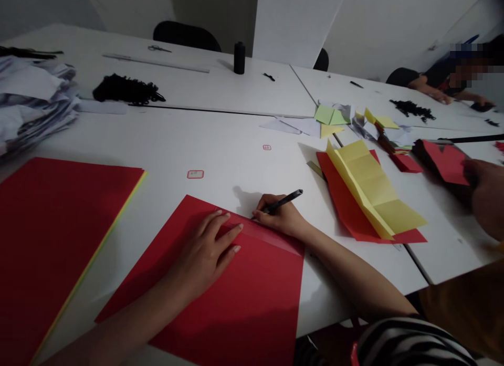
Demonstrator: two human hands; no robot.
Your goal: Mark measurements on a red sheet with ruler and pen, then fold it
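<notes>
Lies flat on the white table (157, 140) as the clock's centre: the red sheet (244, 303). Holds a black pen (290, 197) narrowly between thumb and fingers of the right hand (281, 216), point down at the sheet's one-o'clock edge. Lays the left hand (207, 246) palm down, fingers slightly apart and gripping nothing, over the twelve-o'clock end of a clear strip (275, 240), perhaps a ruler.

Could end in a crooked mark: likeliest cause, a slip of the strip, pressed only near one end and free toward two o'clock. Could also twist the sheet through a drag of the left forearm (129, 321) across its eight-o'clock side. Could run the pen off onto the table, so near the edge. Could brush the folded yellow paper (370, 182) at two o'clock by swinging the right forearm (358, 282) outward.

As possible containers: at twelve o'clock, upright on the far table (216, 95), a black cylinder (239, 58), perhaps a bottle or spool, inside hidden. Farther out at two o'clock, by a co-worker's hand (488, 200), a dark block-like thing (433, 171) with red paper (452, 164) on top; cannot tell whether hollow.
</notes>
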